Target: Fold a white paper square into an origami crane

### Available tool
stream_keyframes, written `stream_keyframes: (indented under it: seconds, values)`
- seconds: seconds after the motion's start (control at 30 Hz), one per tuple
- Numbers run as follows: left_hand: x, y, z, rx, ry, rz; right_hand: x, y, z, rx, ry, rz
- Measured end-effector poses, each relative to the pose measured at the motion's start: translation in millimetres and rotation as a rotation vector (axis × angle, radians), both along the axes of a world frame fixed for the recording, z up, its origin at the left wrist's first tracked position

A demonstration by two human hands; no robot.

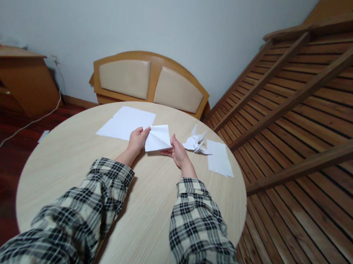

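A folded white paper (158, 137), roughly square with a crease, is held above the middle of the round table (142, 212). My left hand (137, 140) grips its left edge, thumb on top and fingers curled. At the paper's right edge is my right hand (178, 151), thumb up and fingers reaching beneath the lower right corner. Behind my left hand lies a flat stack of white sheets (123, 122). Folded white paper cranes (196, 142) sit just right of my right hand.
Smaller white sheets (219, 158) lie near the table's right edge. Beyond the table stands a wooden headboard (153, 79) against the wall. A slatted wooden frame (309, 99) leans at the right. At left are a desk (21, 78) and a cable (21, 132) on the floor.
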State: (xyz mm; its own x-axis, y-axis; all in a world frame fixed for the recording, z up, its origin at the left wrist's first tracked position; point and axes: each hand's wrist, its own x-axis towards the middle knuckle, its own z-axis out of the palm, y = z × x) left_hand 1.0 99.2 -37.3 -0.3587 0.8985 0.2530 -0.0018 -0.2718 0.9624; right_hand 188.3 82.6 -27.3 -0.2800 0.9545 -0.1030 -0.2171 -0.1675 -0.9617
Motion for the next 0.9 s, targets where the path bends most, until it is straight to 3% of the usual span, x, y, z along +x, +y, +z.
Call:
stream_keyframes:
  seconds: [0.17,0.57,0.9]
  values:
    - [1.5,-1.5,0.2,0.005,0.022,-0.046,0.6,-0.6,-2.3,0.080,-0.013,0.038]
    - [7.7,-8.0,4.4,-0.029,0.040,-0.244,-1.0,1.3,-4.1,0.062,0.064,-0.103]
    - [5.2,-5.4,2.7,-0.080,-0.015,-0.321,1.1,-0.4,-0.4,0.027,0.081,-0.090]
